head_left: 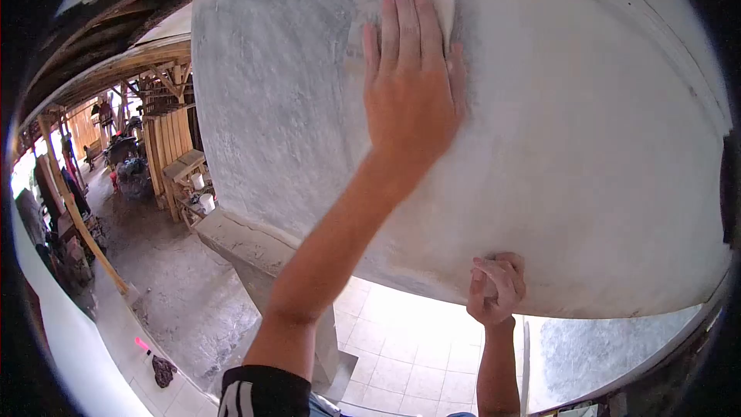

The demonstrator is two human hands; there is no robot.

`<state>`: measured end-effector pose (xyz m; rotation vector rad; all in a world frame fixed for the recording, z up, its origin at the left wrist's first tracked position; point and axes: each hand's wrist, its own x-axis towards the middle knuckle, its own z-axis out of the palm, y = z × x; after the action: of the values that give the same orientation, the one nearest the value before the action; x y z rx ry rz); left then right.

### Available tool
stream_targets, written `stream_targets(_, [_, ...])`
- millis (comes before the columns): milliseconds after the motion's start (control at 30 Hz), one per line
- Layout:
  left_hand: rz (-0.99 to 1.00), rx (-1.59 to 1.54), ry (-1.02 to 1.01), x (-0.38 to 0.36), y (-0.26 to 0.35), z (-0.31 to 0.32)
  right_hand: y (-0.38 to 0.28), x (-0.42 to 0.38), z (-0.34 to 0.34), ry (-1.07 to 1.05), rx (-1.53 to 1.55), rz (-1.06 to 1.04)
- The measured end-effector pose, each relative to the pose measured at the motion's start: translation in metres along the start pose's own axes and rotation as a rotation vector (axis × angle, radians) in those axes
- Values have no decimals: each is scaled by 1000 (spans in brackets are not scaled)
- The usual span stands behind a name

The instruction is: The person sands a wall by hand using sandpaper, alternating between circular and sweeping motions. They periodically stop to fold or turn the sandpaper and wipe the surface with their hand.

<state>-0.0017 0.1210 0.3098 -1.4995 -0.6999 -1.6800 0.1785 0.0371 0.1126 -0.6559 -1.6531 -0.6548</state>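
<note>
My left hand [413,81] reaches up with its fingers extended and presses a pale sheet of sandpaper [441,6] flat against the wall. The paper shows around the fingertips and on both sides of them. Around and left of that hand, the wall panel [262,100] is grey and streaked; to the right its surface is whiter. Lower down, my right hand [498,286] is curled closed near the panel's bottom edge, its fingers dusty. What the curled fingers hold, if anything, is hidden.
A concrete ledge on a post [239,243] stands below left. Beneath the panel's edge lies a tiled floor [401,363]. At far left are wooden posts, a plank partition [177,131], a white bucket [207,201] and a dark bag [163,371] on the ground.
</note>
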Motion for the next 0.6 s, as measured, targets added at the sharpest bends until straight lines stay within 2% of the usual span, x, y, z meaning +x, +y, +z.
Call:
stream_targets(133, [35, -2, -265, -61, 26, -28, 0, -2, -2, -27, 0, 27])
stream_targets(233, [97, 88, -244, -35, 10, -25, -2, -1, -2, -6, 7, -2])
stream_targets(333, [61, 173, -20, 10, 5, -2, -2, 0, -1, -21, -14, 3])
stream_targets(433, [22, 98, -67, -23, 14, -9, -2, 1, -1, 18, 36, 12])
stream_targets(533, [6, 197, -288, -61, 15, -31, 5, -7, -10, -26, 38, 40])
stream_targets(600, [39, 185, -215, -39, 11, -24, 7, -7, -10, 9, 45, 32])
